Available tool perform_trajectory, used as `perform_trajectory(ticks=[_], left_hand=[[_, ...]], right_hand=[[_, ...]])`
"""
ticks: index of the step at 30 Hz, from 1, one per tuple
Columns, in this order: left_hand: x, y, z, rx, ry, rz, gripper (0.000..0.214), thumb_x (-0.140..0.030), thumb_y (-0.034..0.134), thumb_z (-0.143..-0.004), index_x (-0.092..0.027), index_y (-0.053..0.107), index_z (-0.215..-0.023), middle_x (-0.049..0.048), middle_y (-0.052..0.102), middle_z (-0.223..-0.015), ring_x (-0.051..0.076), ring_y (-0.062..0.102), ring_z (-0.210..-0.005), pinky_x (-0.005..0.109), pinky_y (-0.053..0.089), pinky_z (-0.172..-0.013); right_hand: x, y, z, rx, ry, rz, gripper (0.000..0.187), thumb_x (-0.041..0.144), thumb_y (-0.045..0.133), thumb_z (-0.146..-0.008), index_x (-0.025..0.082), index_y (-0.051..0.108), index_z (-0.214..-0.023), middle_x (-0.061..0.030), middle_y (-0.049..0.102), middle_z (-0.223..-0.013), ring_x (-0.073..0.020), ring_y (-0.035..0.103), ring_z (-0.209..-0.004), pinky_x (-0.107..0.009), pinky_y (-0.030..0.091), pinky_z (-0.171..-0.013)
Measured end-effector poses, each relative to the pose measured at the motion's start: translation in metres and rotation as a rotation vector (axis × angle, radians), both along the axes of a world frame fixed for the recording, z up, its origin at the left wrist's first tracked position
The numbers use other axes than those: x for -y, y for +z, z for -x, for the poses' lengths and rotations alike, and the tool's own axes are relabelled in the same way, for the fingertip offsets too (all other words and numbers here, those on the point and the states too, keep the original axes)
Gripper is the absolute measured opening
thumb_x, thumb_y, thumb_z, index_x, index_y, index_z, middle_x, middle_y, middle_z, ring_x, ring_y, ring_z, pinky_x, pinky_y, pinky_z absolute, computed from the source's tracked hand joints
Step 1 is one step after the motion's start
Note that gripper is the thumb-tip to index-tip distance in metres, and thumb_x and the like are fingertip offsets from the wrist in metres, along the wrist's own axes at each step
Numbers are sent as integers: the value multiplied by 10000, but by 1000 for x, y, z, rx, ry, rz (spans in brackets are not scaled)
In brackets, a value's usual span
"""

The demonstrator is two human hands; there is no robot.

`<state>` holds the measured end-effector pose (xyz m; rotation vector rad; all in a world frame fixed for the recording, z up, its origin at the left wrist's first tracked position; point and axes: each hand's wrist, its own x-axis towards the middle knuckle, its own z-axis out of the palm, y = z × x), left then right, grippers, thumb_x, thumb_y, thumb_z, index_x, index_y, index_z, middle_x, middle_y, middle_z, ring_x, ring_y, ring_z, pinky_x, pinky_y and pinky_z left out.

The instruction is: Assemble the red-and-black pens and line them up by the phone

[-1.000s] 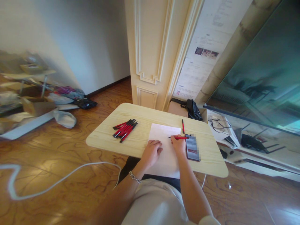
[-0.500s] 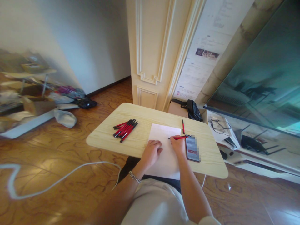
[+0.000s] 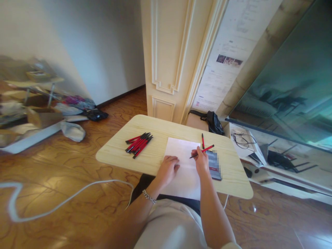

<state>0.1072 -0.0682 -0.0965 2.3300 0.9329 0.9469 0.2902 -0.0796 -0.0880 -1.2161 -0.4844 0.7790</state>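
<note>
My right hand [image 3: 201, 160] grips a red and black pen [image 3: 208, 148], its dark tip pointing left over the right side of a white sheet of paper [image 3: 183, 181]. Whether the tip touches the sheet I cannot tell. Resting on the left part of the paper, my left hand [image 3: 168, 168] holds nothing, its fingers lying loosely across the sheet. A phone [image 3: 214, 166] with a lit, partly blurred screen lies right of my right hand, which covers some of it. Beyond it is a single red and black pen [image 3: 203, 141]. A pile of similar pens [image 3: 139, 144] lies at the left.
Everything rests on a small pale wooden table [image 3: 233, 186] with rounded corners. A black bag [image 3: 215, 122] sits behind it. At right stand a low cabinet with a black router [image 3: 281, 160] and a large screen [image 3: 290, 79]. A white cable [image 3: 77, 188] crosses the floor.
My right hand has moved slightly right with the pen and lifted its back end, so the pen slants more. It now covers more of the phone. My left hand stays on the paper.
</note>
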Motion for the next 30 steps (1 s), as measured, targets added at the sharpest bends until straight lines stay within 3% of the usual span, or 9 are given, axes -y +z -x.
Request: perform_trajectory(ticks=[4, 7, 11, 14, 18, 23, 27, 30], left_hand=[[0, -1, 0, 7, 5, 3, 237, -130, 602, -772, -205, 688, -980, 81, 659, -1033, 255, 544, -999, 414, 421, -919], [-1, -1, 0, 17, 4, 4, 237, -129, 611, -762, -203, 689, -974, 87, 661, -1027, 254, 550, -995, 414, 425, -919], [-2, 0, 0, 5, -4, 10, 246, -124, 617, -753, -205, 691, -973, 89, 668, -1015, 256, 560, -994, 415, 430, -916], [-3, 2, 0, -25, -5, 12, 241, -120, 617, -752, -202, 691, -966, 87, 666, -1020, 251, 558, -1002, 403, 427, -926], [-2, 3, 0, -48, -7, 11, 221, -121, 611, -757, -191, 689, -952, 77, 664, -1025, 235, 553, -1006, 377, 416, -945], [-1, 5, 0, -55, -3, 6, 228, -122, 602, -762, -185, 687, -964, 83, 662, -1031, 236, 548, -1015, 367, 416, -943], [-1, 6, 0, -61, -4, 5, 231, -123, 598, -765, -185, 685, -970, 86, 660, -1033, 242, 547, -1020, 373, 415, -942], [0, 7, 0, -54, -6, 8, 230, -123, 603, -763, -183, 686, -969, 86, 661, -1024, 243, 547, -1020, 374, 416, -939]], right_hand=[[6, 14, -1, -214, 102, -200, 248, 273, 742, -640, 161, 636, -834, -38, 660, -816, -108, 587, -667, -212, 452, -554], [12, 23, -3, -335, 173, -258, 319, 371, 709, -696, 231, 599, -960, 31, 592, -682, -67, 483, -502, -183, 357, -436], [18, 31, -8, -511, 317, -282, 571, 767, 415, -717, 218, 566, -761, 57, 407, -513, -86, 368, -416, -227, 331, -414], [22, 34, -11, -561, 371, -315, 664, 847, 306, -672, 207, 443, -565, 47, 347, -483, -97, 348, -428, -257, 346, -443], [24, 35, -15, -586, 384, -324, 639, 808, 327, -709, 206, 335, -494, 43, 315, -462, -100, 311, -430, -264, 334, -457], [24, 35, -14, -574, 357, -337, 602, 753, 335, -761, 204, 395, -520, 43, 320, -472, -98, 303, -432, -255, 322, -463], [22, 37, -14, -482, 281, -348, 598, 773, 333, -757, 214, 515, -648, 58, 320, -487, -91, 308, -423, -248, 331, -464], [18, 38, -15, -429, 200, -390, 435, 661, 432, -814, 248, 567, -820, 71, 356, -518, -85, 356, -437, -242, 375, -504]])
